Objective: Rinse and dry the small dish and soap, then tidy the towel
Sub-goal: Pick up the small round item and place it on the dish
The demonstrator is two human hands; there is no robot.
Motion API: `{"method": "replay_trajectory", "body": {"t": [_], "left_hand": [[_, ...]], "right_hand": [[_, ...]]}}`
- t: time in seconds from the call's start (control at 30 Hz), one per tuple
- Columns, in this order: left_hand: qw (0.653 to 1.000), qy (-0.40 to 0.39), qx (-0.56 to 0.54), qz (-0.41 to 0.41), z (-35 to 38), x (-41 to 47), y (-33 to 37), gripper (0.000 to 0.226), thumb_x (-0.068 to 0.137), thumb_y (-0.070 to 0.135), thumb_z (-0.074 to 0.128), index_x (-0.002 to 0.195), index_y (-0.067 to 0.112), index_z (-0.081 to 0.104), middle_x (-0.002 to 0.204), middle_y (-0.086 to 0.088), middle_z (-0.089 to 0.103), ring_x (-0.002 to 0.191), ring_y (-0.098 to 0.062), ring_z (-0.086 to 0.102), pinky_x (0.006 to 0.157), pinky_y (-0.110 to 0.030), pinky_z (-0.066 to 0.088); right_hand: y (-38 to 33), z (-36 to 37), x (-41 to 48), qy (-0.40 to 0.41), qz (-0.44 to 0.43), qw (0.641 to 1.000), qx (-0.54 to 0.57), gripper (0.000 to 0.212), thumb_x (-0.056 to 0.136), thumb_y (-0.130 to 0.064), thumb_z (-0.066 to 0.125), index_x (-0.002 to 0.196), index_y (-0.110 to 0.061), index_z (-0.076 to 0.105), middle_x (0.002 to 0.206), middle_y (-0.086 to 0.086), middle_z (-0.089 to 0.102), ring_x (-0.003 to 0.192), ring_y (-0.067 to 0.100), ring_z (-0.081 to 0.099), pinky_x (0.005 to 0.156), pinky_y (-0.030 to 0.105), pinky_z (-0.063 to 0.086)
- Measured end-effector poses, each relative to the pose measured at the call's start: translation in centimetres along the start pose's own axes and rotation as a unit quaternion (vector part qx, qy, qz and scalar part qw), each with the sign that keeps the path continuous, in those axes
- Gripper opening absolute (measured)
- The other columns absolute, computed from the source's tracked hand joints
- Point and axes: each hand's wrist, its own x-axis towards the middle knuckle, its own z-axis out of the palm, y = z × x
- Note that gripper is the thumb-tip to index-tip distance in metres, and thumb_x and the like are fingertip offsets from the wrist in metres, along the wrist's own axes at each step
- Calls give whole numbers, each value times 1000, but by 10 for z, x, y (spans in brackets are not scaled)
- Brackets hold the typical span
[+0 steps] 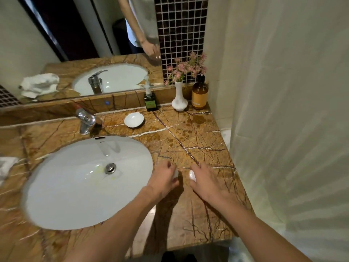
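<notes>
The small white dish (134, 120) sits empty on the marble counter (198, 140), behind the basin and right of the tap. My right hand (204, 183) hovers low over the counter's front right part, with a white oval soap (192, 175) held at its thumb side. My left hand (163, 179) is just left of it, at the basin's right rim, fingers curled. A pale blurred patch shows at its fingertips, and I cannot tell what it is. The white towel (5, 165) lies crumpled at the far left edge, mostly cut off.
The white basin (56, 186) with its metal drain fills the left. The chrome tap (86, 120) stands behind it. At the back right stand a green bottle (151, 103), a white vase (179, 99) of pink flowers and an amber pump bottle (199, 95). A shower curtain (283, 110) hangs on the right.
</notes>
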Motion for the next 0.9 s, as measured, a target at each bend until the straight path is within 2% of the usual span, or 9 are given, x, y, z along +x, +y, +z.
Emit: {"method": "replay_trajectory", "body": {"t": [0.17, 0.3, 0.53, 0.8, 0.9], "left_hand": [[998, 12, -11, -67, -30, -6, -49, 45, 82, 31, 61, 121, 9, 55, 114, -14, 49, 103, -28, 48, 86, -32, 45], [993, 24, -26, -109, -51, -4, -94, 40, 82, 24, 59, 118, 6, 56, 114, -16, 49, 104, -30, 46, 85, -37, 46], [988, 49, -64, -130, -78, 16, -165, 38, 82, 24, 59, 115, 6, 57, 114, -15, 49, 104, -28, 48, 87, -36, 47], [981, 60, -118, -139, -86, 34, -218, 34, 81, 25, 61, 108, 4, 58, 107, -11, 48, 99, -24, 46, 85, -31, 44], [979, 72, -134, -137, -86, 38, -229, 27, 80, 25, 61, 100, 6, 57, 100, -5, 44, 97, -21, 43, 79, -26, 37]], "right_hand": [[-47, -1, 39, -20, -57, 998, -8, 50, 89, -23, 63, 135, -19, 45, 132, 14, 44, 122, 30, 45, 101, 40, 42], [-83, 3, 72, -24, -80, 996, -28, 45, 90, -20, 57, 133, -15, 45, 128, 17, 46, 118, 32, 45, 97, 39, 41], [-139, 7, 138, -34, -88, 995, -43, 38, 88, -21, 60, 125, -15, 50, 122, 15, 48, 112, 31, 49, 89, 38, 45], [-182, 18, 207, -66, -75, 993, -69, 39, 89, -20, 60, 126, -14, 50, 128, 17, 46, 119, 33, 47, 98, 42, 44], [-191, 21, 236, -42, -83, 992, -80, 38, 89, -23, 59, 125, -15, 51, 123, 17, 49, 110, 32, 51, 90, 40, 46]]}}
